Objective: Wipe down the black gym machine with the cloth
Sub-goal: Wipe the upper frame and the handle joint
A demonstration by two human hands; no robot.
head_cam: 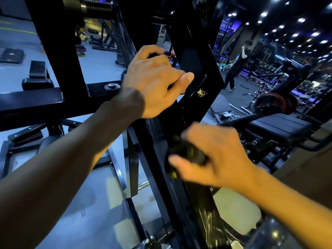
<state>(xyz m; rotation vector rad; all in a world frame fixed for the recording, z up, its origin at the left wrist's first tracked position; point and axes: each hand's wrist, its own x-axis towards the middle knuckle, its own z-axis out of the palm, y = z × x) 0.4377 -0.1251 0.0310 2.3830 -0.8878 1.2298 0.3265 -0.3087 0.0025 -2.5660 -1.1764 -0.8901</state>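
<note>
Wiping in progress: right hand [213,155] clutches the dark cloth [186,153] against the black gym machine [195,69] below the left hand [152,79], which grips the frame; next, probably a steady downward stroke.

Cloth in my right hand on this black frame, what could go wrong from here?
1. The right hand is blurred with motion and the dark cloth is only bunched in its fingers, so it may slip.
2. The left hand grips the frame just above, so an upward wipe might hit its thumb.
3. Black cloth on black metal could hide missed spots.
</note>
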